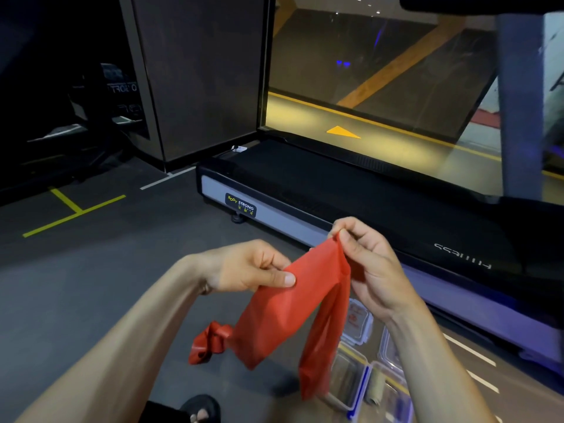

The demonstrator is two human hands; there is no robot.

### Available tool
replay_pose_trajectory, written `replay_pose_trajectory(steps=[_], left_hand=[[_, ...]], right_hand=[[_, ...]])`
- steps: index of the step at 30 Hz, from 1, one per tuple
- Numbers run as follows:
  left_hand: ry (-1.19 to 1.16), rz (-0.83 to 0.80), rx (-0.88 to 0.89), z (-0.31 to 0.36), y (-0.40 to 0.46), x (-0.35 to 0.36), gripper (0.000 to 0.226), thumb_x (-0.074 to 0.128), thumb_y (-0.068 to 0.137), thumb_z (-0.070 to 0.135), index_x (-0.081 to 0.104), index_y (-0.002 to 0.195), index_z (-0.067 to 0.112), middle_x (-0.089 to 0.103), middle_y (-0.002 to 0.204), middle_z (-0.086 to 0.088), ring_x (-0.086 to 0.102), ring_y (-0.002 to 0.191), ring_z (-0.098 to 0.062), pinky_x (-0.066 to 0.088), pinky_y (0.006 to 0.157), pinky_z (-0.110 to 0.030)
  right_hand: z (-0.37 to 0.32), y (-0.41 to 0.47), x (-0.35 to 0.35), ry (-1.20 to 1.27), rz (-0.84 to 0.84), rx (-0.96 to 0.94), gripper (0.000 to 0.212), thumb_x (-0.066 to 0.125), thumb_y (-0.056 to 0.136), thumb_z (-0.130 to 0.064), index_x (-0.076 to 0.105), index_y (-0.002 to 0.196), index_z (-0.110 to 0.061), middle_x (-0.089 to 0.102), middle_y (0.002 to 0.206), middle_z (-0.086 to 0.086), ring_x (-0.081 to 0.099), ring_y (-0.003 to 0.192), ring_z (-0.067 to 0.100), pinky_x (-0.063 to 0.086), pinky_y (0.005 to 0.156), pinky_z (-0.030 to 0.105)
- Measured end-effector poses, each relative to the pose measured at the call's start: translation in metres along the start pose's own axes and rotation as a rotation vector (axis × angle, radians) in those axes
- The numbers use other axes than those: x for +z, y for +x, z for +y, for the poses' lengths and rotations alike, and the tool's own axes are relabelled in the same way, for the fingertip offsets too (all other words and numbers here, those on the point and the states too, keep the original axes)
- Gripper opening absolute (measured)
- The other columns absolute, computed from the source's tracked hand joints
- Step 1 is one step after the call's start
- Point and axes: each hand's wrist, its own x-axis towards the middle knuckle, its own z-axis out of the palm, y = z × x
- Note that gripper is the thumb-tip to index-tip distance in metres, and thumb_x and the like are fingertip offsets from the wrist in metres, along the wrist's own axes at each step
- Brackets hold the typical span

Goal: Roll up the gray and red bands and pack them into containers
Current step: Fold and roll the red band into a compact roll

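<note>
A red band (283,312) hangs unrolled between both hands, above the floor. My left hand (250,267) pinches its upper edge between thumb and fingers. My right hand (363,261) pinches the band's top corner, higher and to the right. One tail drops straight down in front of the containers; the other ends in a crumpled knot (210,343) at the lower left. On the floor below my right forearm lie clear plastic containers (348,383); one holds a rolled gray band (376,387). A lid (357,322) lies beside them.
A treadmill (351,203) runs diagonally just beyond my hands, with its upright post (518,102) at the right. Gray floor with yellow tape lines (73,212) spreads to the left. My sandalled foot (201,410) shows at the bottom edge.
</note>
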Motion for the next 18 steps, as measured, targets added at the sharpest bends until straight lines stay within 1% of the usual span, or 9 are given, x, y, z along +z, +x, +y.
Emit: replay_pose_trajectory(steps=[1,2,3,4,6,8,11,14,18], left_hand=[[0.004,0.011,-0.007,-0.0002,0.0012,0.0011,0.03,0.063,0.1,0.029,0.06,0.078,0.009,0.034,0.071,-0.012,0.022,0.066,-0.028,0.018,0.059,-0.036],[0.008,0.021,-0.014,-0.0007,0.0021,0.0016,0.034,0.064,0.099,0.029,0.059,0.079,0.003,0.033,0.07,-0.013,0.021,0.067,-0.03,0.017,0.059,-0.038],[0.009,0.032,-0.016,-0.0009,0.0025,0.0018,0.035,0.065,0.098,0.029,0.059,0.08,0.0,0.033,0.069,-0.014,0.021,0.066,-0.03,0.017,0.058,-0.038],[0.008,0.037,-0.011,-0.0002,0.0027,0.0023,0.033,0.066,0.098,0.029,0.061,0.078,0.003,0.032,0.069,-0.014,0.021,0.065,-0.028,0.018,0.058,-0.036],[0.003,0.045,0.006,0.0032,0.0018,0.0033,0.029,0.066,0.099,0.027,0.062,0.071,0.02,0.029,0.068,-0.014,0.02,0.064,-0.025,0.018,0.057,-0.034],[-0.005,0.042,0.011,0.0047,0.0013,0.0035,0.032,0.065,0.1,0.025,0.06,0.068,0.024,0.026,0.068,-0.015,0.018,0.065,-0.03,0.017,0.058,-0.037],[-0.02,0.039,0.0,0.0046,0.0005,0.0038,0.029,0.064,0.101,0.028,0.06,0.072,0.021,0.029,0.068,-0.016,0.021,0.067,-0.032,0.017,0.06,-0.04],[-0.033,0.017,0.0,0.0038,-0.0003,0.0035,0.028,0.062,0.101,0.032,0.064,0.075,0.021,0.037,0.069,-0.012,0.029,0.068,-0.028,0.023,0.059,-0.035],[-0.085,-0.007,0.022,0.005,-0.0015,0.0005,0.032,0.06,0.101,0.021,0.07,0.071,0.027,0.048,0.06,0.009,0.038,0.059,-0.006,0.03,0.056,-0.02]], right_hand=[[0.0007,0.0003,-0.0007,0.014,0.003,-0.003,0.031,0.083,0.081,-0.042,0.069,0.094,-0.018,0.058,0.085,0.006,0.044,0.094,0.037,0.038,0.079,0.04],[0.0011,0.0004,-0.0013,0.02,0.005,-0.004,0.032,0.084,0.081,-0.042,0.069,0.094,-0.018,0.058,0.085,0.006,0.044,0.094,0.038,0.038,0.081,0.041],[0.0004,-0.0002,-0.0019,0.016,0.003,-0.005,0.033,0.085,0.08,-0.043,0.069,0.094,-0.018,0.058,0.084,0.005,0.047,0.088,0.036,0.04,0.079,0.039],[-0.0008,-0.0011,-0.0026,0.01,-0.002,-0.006,0.035,0.086,0.078,-0.044,0.069,0.093,-0.018,0.058,0.083,0.004,0.05,0.08,0.029,0.043,0.075,0.035],[-0.0028,-0.0033,-0.0037,0.016,-0.011,-0.004,0.037,0.087,0.076,-0.045,0.069,0.093,-0.018,0.059,0.082,0.002,0.053,0.07,0.013,0.046,0.067,0.024],[-0.0033,-0.0048,-0.0053,0.033,-0.016,-0.002,0.035,0.086,0.077,-0.043,0.068,0.093,-0.018,0.059,0.081,0.003,0.055,0.066,0.009,0.048,0.063,0.02],[-0.0046,-0.0057,-0.0059,0.05,-0.012,-0.002,0.027,0.082,0.081,-0.037,0.068,0.092,-0.017,0.059,0.081,0.003,0.055,0.065,0.008,0.049,0.061,0.018],[-0.0053,-0.0063,-0.0059,0.051,0.007,0.004,0.014,0.076,0.087,-0.028,0.068,0.09,-0.017,0.059,0.078,0.003,0.055,0.063,0.007,0.048,0.059,0.018],[-0.0048,-0.0058,-0.0087,0.043,0.0,0.002,0.023,0.079,0.083,-0.035,0.068,0.092,-0.017,0.058,0.08,0.003,0.054,0.065,0.007,0.048,0.059,0.017]])
